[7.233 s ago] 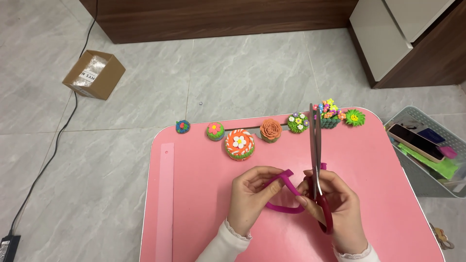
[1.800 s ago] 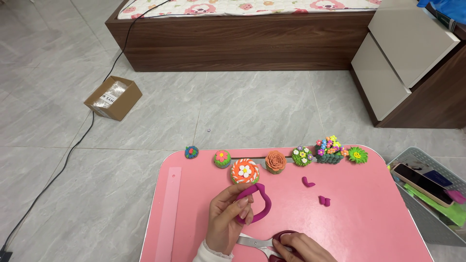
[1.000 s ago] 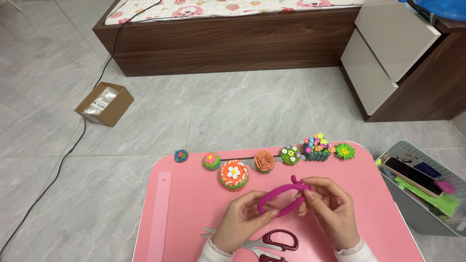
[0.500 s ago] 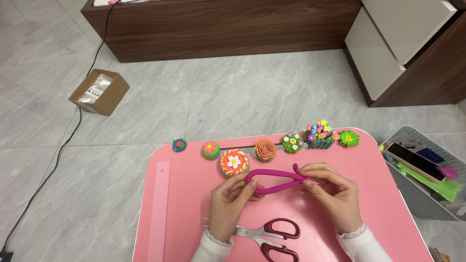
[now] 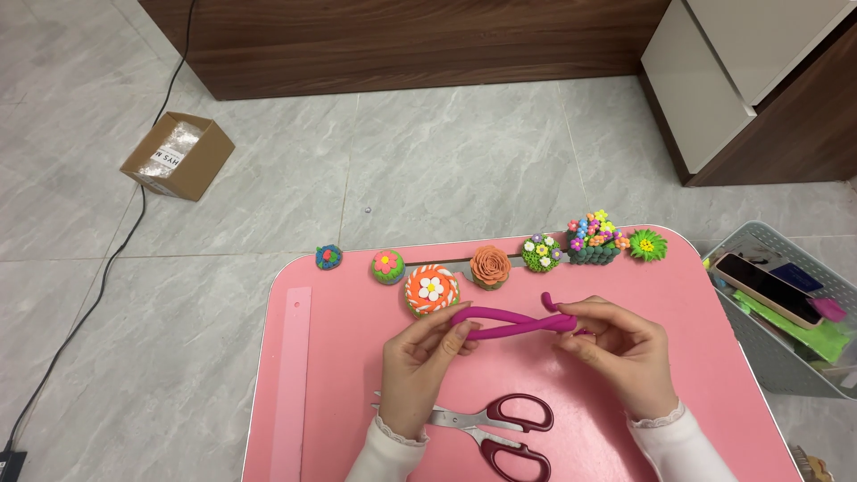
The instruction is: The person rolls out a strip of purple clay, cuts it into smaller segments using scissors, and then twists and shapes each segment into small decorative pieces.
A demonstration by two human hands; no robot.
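A magenta clay strip (image 5: 509,322), folded into a flat loop, is stretched between both hands above the pink table (image 5: 348,375). My left hand (image 5: 420,370) pinches its left end. My right hand (image 5: 620,353) pinches the right end, where a short tip curls upward. Scissors (image 5: 495,427) with dark red handles lie on the table just below my hands, apart from them.
Several clay flower models line the table's far edge, among them an orange-and-white one (image 5: 431,289) and an orange rose (image 5: 490,266). A pink ruler (image 5: 290,384) lies at the left. A grey basket (image 5: 786,308) holds a phone at the right. A cardboard box (image 5: 177,153) sits on the floor.
The scissors went from my right hand onto the table. Both hands took the clay loop and pulled it flatter and longer. The camera view tilted down slightly.
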